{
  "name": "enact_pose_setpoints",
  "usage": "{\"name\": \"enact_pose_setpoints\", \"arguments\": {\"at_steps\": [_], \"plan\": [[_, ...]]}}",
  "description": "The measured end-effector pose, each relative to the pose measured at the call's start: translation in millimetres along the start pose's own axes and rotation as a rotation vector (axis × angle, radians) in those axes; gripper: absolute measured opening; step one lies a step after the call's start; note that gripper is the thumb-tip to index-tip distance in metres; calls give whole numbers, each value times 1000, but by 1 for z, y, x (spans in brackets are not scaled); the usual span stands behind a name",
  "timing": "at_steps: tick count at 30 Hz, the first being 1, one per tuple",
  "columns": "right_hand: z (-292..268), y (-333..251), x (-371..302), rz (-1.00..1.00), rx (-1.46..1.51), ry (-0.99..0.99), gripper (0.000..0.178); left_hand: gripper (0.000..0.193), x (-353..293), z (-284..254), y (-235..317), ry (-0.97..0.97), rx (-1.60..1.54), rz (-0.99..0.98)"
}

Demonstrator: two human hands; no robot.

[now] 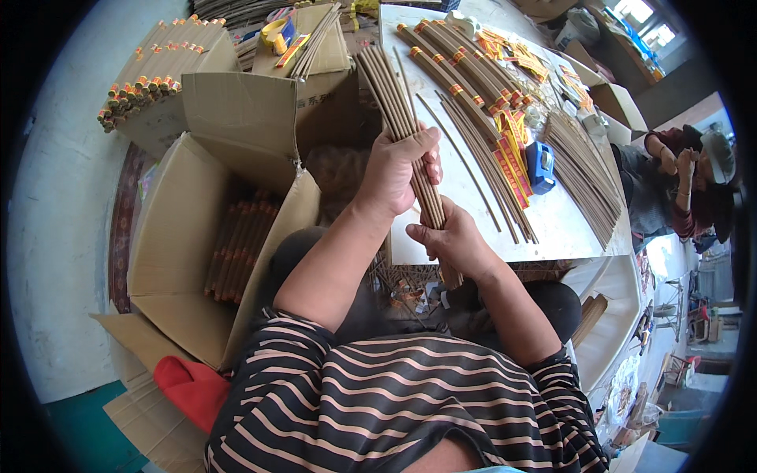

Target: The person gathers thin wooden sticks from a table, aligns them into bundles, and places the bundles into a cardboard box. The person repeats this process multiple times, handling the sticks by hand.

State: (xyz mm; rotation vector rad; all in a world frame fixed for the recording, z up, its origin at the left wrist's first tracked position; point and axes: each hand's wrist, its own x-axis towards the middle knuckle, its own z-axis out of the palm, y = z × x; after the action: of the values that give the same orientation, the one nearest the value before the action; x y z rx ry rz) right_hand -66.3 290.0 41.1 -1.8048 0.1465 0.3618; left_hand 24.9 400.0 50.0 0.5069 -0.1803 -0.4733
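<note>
A bundle of thin brown incense sticks [386, 88] is held at a slant over the near left edge of the white table [418, 246]. My left hand [392, 172] is closed around its middle, thumb across the sticks. Lower down, my right hand [460, 241] wraps the same bundle near its bottom end. One stick stands slightly apart at the top. To the right on the table lie loose incense sticks [473, 169], red and yellow paper labels [511, 162], a blue tape dispenser [540, 167] and a fanned pile of sticks [585, 173]. Banded bundles [451, 69] rest farther back.
An open cardboard box [162, 213] on my left contains labelled bundles [240, 246]. Behind it, more banded bundles [169, 54] are stacked. Yellow and blue tape rolls [277, 36] sit at the back. Red cloth [189, 388] hangs nearby. Another person [670, 177] is beyond the table's right side.
</note>
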Motion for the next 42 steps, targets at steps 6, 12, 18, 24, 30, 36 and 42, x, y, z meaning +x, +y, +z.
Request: {"name": "enact_pose_setpoints", "arguments": {"at_steps": [6, 12, 18, 24, 30, 36, 42], "plan": [[-14, -17, 11, -269, 185, -21, 46, 15, -22, 53, 20, -257, 579, 228], [-16, -24, 27, -676, 293, 198, 39, 16, -3, 44, 4, -357, 649, 140], [-29, -3, 36, -624, 199, 139, 24, 12, -3, 52, 4, -422, 784, 162], [-32, 18, 44, -426, 103, 131, 26, 17, 14, 42, -7, -183, 696, 306], [-22, -15, 2, -18, 320, -75, 21, 25, 24, 26, 9, -258, 78, -94], [-10, -2, 1, -39, -66, 142, 20, 27, 27, 11, -5, 147, 151, -5], [-11, -16, -21, 208, 781, -352, 16, 27, 26, -9, 10, -218, -159, -179]]}}
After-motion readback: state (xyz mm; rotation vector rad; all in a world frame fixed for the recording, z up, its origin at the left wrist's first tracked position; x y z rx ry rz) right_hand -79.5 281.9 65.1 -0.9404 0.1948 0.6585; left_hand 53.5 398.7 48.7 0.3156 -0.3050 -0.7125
